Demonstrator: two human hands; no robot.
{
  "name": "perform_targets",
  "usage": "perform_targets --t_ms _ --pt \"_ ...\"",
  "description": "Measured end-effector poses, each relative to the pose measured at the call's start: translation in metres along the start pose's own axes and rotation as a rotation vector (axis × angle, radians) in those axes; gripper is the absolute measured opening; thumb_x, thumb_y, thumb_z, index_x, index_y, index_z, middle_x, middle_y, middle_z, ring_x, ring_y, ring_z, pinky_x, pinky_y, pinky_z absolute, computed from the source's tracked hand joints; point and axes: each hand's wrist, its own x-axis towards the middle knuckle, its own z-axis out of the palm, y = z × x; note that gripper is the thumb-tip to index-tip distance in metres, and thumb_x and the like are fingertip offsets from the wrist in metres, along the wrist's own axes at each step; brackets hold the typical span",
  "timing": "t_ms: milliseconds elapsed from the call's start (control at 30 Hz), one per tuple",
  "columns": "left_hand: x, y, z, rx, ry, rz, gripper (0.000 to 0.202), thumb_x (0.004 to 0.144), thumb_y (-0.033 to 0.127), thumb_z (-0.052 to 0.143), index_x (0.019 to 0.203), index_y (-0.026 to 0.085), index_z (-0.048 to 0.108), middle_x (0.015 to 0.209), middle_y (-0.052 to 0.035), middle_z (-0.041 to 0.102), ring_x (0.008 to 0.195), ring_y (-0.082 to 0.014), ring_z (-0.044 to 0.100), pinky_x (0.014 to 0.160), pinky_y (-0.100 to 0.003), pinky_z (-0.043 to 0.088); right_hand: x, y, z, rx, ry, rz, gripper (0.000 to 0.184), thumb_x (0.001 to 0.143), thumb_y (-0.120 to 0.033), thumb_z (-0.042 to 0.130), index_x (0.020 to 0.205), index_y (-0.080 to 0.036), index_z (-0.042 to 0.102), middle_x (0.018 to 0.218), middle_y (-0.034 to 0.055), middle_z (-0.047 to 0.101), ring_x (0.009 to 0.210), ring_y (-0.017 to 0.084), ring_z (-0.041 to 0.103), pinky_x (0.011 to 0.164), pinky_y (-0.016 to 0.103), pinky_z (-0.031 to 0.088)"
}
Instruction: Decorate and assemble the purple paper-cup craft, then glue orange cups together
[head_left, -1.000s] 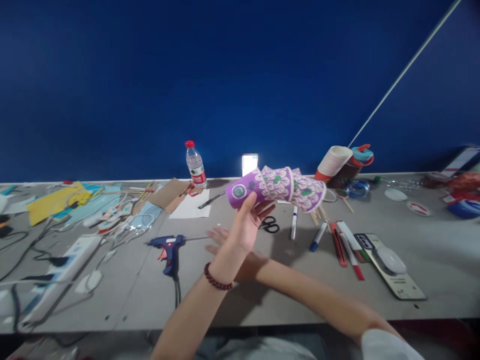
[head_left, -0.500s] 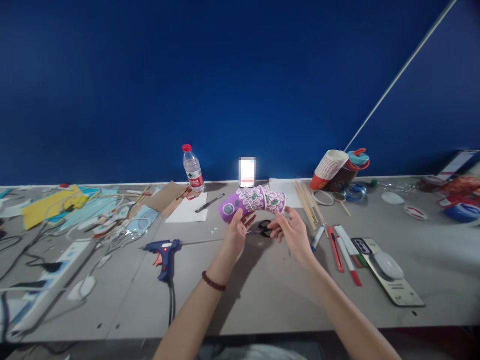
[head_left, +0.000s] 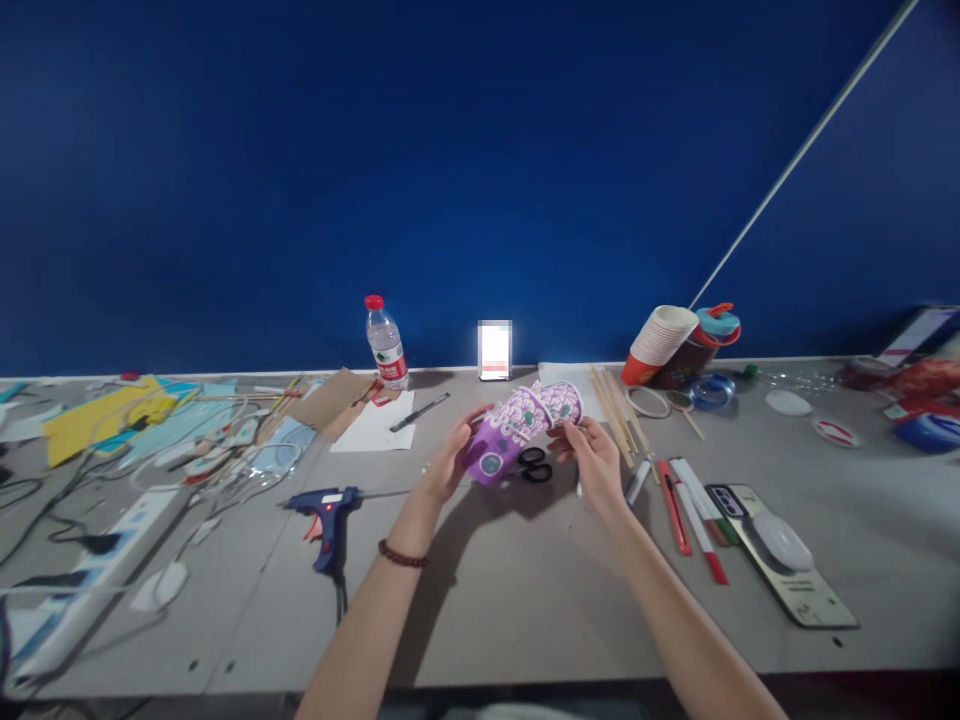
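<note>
In the head view, the paper fish (head_left: 511, 428) is held between both hands, just above the worktop (head_left: 517, 600), over the shadow it casts. The left hand (head_left: 450, 455) cups the purple eye end, its fingers wrapped round the far side; the right hand (head_left: 595, 462) has its fingers drawn narrow, apparently pinching the lower rim of the tail end. The grip at either end presumably keeps the bent, sectioned body from sagging. Scissors (head_left: 535, 473) lie partly beneath the fish. The glue gun (head_left: 328, 518) rests on its side, red light lit, nozzle pointing away from the hands, a position that would spare them the hot tip. A lit phone (head_left: 495, 350) stands upright near the wall, probably propped so for viewing; the stacked cups (head_left: 663, 342) tilt beside a lidded container (head_left: 697, 345). Count: one fish, one glue gun, one pair of scissors, one bottle (head_left: 387, 350), one stack of cups, one red cutter (head_left: 674, 510), one mouse (head_left: 782, 541) set on a second phone (head_left: 817, 598), and three markers (head_left: 701, 530) clearly seen; a possible fourth is mostly hidden by the right hand. The wooden sticks (head_left: 613, 415) overlap and cannot be counted.
</note>
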Motion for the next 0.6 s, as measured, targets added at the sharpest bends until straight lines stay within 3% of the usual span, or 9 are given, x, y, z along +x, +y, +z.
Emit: perform_targets --t_ms 333,500,600 --pt "-0.004 -0.019 -0.003 0.071 0.048 -0.077 0.042 0.070 0.041 0.075 0.104 0.018 0.067 0.100 -0.0087 0.071 0.088 -0.0257 0.066 0.078 -0.033 0.050 -0.007 0.011 0.002 -0.145 -0.085 -0.058 0.035 0.075 -0.049 0.068 0.090 -0.017 0.061 0.063 0.0006 0.067 0.056 0.016 0.062 0.046 0.024 0.050" --pt "0.004 -0.021 0.002 0.057 0.090 -0.060 0.034 0.074 0.038 0.072 0.100 0.017 0.068 0.097 -0.0090 0.072 0.087 -0.0250 0.067 0.078 -0.033 0.051 -0.010 0.017 0.000 -0.170 -0.116 -0.116 0.048 0.079 -0.043 0.064 0.119 -0.018 0.053 0.082 0.0036 0.070 0.065 0.017 0.065 0.052 0.027 0.054" --pt "0.010 -0.017 0.006 -0.053 0.118 -0.142 0.036 0.072 0.044 0.070 0.094 0.015 0.069 0.090 -0.0105 0.074 0.081 -0.0268 0.069 0.077 -0.037 0.053 -0.009 0.020 -0.004 -0.240 -0.121 -0.158 0.049 0.084 -0.039 0.059 0.127 -0.019 0.046 0.098 0.0074 0.069 0.072 0.016 0.066 0.059 0.028 0.054"
